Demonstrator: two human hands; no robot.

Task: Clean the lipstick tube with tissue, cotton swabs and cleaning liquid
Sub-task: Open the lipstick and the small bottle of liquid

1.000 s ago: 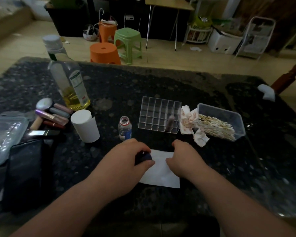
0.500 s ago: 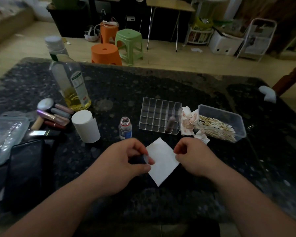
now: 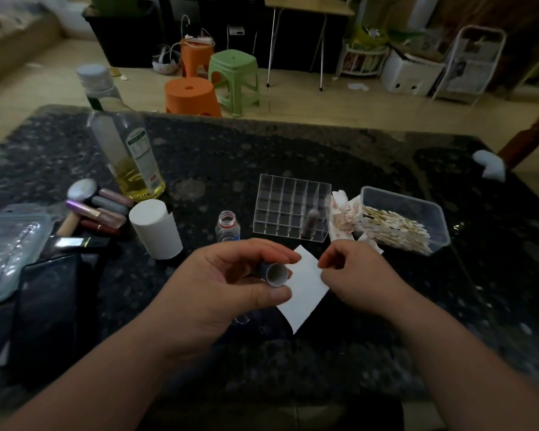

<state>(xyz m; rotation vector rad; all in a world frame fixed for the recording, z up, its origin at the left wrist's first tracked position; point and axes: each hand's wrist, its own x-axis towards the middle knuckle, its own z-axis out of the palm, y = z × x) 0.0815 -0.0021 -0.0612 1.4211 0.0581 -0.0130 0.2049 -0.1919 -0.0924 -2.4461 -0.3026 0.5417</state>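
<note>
On the table (image 3: 231, 157), the oil bottle (image 3: 128, 157) stands at the back left, with a heap of lipsticks (image 3: 103, 209) lying just left of its base and a tissue roll (image 3: 156, 228) upright in front of it. A phone (image 3: 44, 306) lies at the near left edge. Right of the roll stands a small bottle (image 3: 227, 227), then a compartment organizer (image 3: 290, 206) with one tube (image 3: 310, 223) upright in a front compartment toward its right end. Crumpled tissues (image 3: 343, 213) lie between the organizer and a container (image 3: 408, 203) of cotton swabs (image 3: 395, 228) at the right. In front of these, the left hand (image 3: 218, 293) holds the lipstick tube (image 3: 273, 272) over a tissue sheet (image 3: 305, 293), whose right edge the right hand (image 3: 355, 275) pinches. Stools (image 3: 193, 94) stand on the floor behind the table.
</note>
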